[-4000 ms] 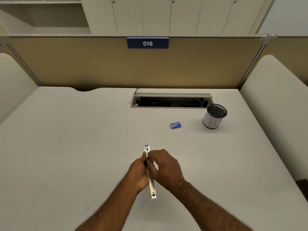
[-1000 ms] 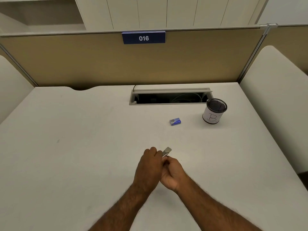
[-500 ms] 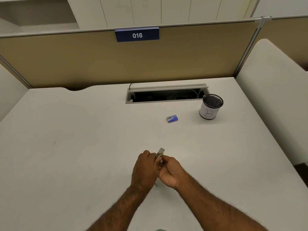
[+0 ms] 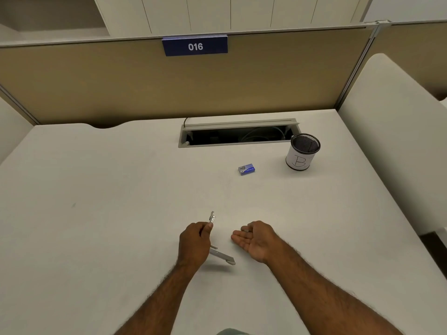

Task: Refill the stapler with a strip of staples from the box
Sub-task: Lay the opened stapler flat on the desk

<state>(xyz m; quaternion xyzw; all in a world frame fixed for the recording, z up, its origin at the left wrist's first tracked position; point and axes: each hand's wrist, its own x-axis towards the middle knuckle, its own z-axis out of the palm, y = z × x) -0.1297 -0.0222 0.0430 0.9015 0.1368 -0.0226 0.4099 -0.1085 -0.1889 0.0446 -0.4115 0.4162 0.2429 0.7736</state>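
Observation:
My left hand (image 4: pixel 194 243) is shut around a slim metal stapler (image 4: pixel 222 257) that is swung open. One arm sticks up past my fingers, the other angles down to the right onto the white desk (image 4: pixel 96 213). To the right of it, a short gap away, my right hand (image 4: pixel 256 239) is palm up with loosely curled fingers. Something small and pale lies at its fingertips; I cannot tell what. The small blue staple box (image 4: pixel 246 169) lies farther back on the desk, apart from both hands.
A black mesh pen cup (image 4: pixel 302 152) with a white label stands at the back right, next to an open cable tray slot (image 4: pixel 238 136). A tan partition (image 4: pixel 121 81) with a "016" sign closes the back. Padded dividers flank both sides.
My hands were joined on the stapler; now they have come apart. The left keeps the stapler, opened wide, and the right has moved off to the right, palm up.

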